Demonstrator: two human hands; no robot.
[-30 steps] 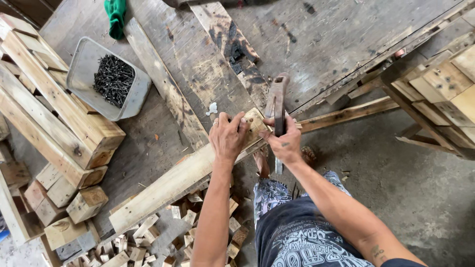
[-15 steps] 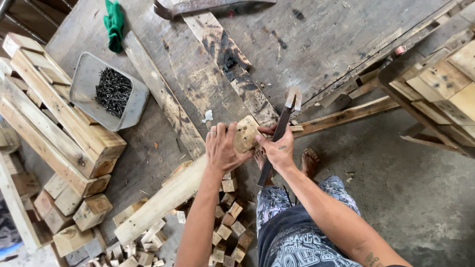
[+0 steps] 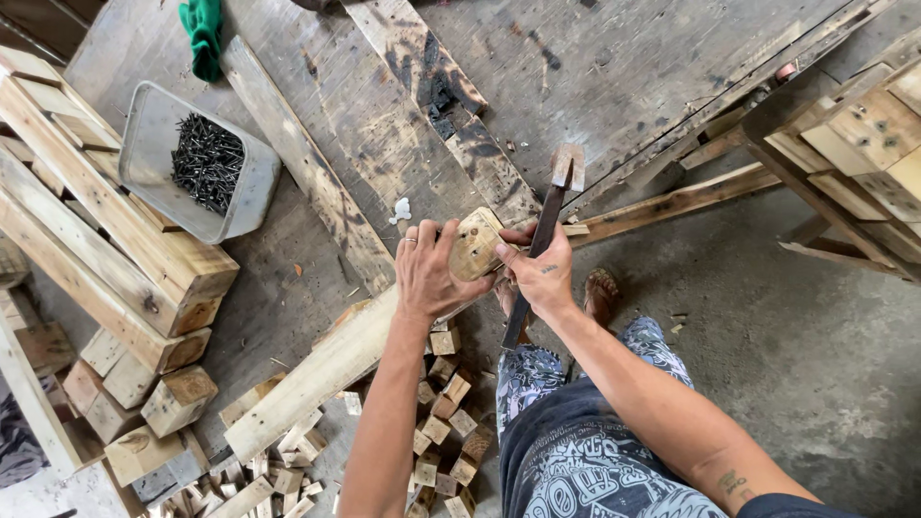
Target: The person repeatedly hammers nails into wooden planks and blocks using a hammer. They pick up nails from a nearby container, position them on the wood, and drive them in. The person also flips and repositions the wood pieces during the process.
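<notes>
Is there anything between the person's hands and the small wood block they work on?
Nothing visible. The left hand grips the small wood block directly, and the right hand, which holds the hammer, touches the block's other side with its fingertips.

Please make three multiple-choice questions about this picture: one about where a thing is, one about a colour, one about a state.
1. Where is the grey tray of nails?
A. upper left, beside the stacked beams
B. on the person's lap
C. at the far right

2. What colour is the cloth at the top edge?
A. red
B. green
C. white

3. What does the right hand hold?
A. nothing
B. a saw
C. a hammer

Answers:
1 A, the tray sits next to the beams.
2 B, it is plainly green.
3 C, its grip closes on the dark handle, while the left hand holds the wood block.
</notes>
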